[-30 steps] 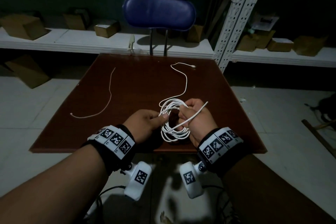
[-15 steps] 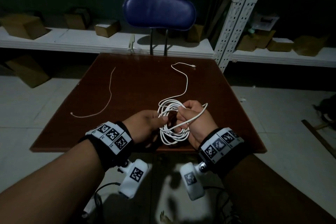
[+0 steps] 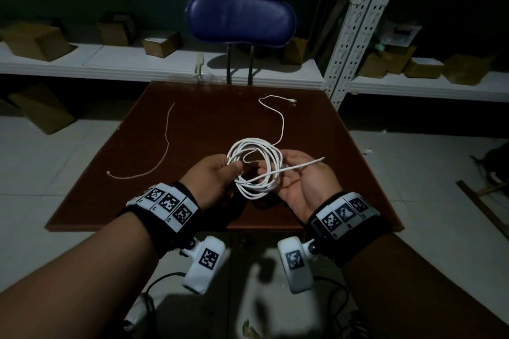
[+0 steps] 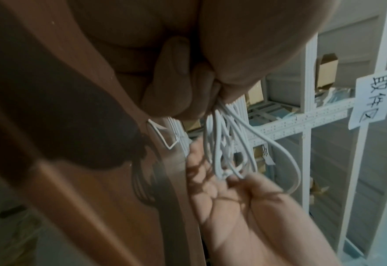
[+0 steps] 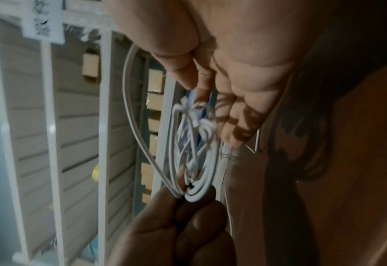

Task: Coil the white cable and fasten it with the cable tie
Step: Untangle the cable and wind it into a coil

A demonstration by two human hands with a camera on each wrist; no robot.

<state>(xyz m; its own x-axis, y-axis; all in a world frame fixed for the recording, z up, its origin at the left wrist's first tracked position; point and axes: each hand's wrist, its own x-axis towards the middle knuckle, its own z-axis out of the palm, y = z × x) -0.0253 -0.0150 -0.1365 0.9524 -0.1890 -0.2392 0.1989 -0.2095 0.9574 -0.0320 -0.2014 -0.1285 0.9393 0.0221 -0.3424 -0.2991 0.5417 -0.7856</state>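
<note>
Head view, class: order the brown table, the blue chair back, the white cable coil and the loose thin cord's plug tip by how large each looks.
1. brown table
2. blue chair back
3. white cable coil
4. plug tip of the loose thin cord

Smooth white plastic-looking cable (image 3: 254, 165) above a glossy reddish-brown table (image 3: 192, 129).

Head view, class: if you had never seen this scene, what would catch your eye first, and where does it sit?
The bright white cable, wound in loops, is held up between both hands over the near half of the brown table: the left hand pinches one side, and the right hand lies open under the other. A loose tail runs back to a plug near the far edge. Left of it lies a thin cable tie, with a blue chair behind.
</note>
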